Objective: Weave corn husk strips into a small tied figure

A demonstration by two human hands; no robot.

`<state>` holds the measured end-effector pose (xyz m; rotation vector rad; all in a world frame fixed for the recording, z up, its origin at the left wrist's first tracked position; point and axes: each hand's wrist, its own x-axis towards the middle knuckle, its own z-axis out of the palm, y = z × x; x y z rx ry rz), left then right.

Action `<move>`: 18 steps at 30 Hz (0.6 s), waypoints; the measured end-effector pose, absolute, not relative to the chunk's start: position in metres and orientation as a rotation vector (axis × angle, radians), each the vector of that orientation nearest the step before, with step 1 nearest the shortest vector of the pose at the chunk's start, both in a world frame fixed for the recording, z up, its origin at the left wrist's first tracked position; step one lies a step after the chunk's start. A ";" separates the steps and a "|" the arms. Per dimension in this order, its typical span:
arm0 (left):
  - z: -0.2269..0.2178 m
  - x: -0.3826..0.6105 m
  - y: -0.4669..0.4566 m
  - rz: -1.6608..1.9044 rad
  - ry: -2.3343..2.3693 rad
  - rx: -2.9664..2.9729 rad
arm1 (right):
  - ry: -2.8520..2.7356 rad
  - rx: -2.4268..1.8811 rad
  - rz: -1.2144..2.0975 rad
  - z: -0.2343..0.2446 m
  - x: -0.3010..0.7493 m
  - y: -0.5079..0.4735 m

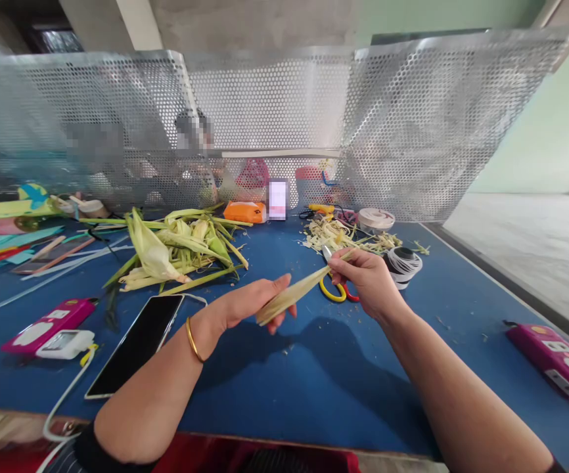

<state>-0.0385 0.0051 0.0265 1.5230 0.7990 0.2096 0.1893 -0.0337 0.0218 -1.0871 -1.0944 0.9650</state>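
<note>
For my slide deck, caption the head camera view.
Right hand pinches a pale husk strip, its wide end in the left hand, above a blue table.

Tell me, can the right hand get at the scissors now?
Probably yes: the scissors lie close by the right hand, partly in the open. It pinches one end of the husk, though, so it would likely need to let go first.

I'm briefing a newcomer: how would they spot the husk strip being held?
Find the middle of the blue table. The pale husk strip slants from the left hand up to the right hand. Unlike the greener husk pile farther left, it is held above the table.
</note>
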 end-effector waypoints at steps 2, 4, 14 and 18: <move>0.028 -0.039 0.009 0.306 0.823 1.491 | -1.137 -1.072 1.015 0.021 0.185 -0.036; 0.028 -0.033 0.009 0.464 0.791 1.439 | -1.178 -1.062 1.058 0.020 0.180 -0.039; 0.032 0.015 -0.003 0.513 0.621 1.100 | -1.174 -1.139 0.905 0.020 0.180 -0.041; 0.034 0.024 -0.004 0.522 0.672 1.056 | -1.152 -1.146 0.913 0.024 0.182 -0.040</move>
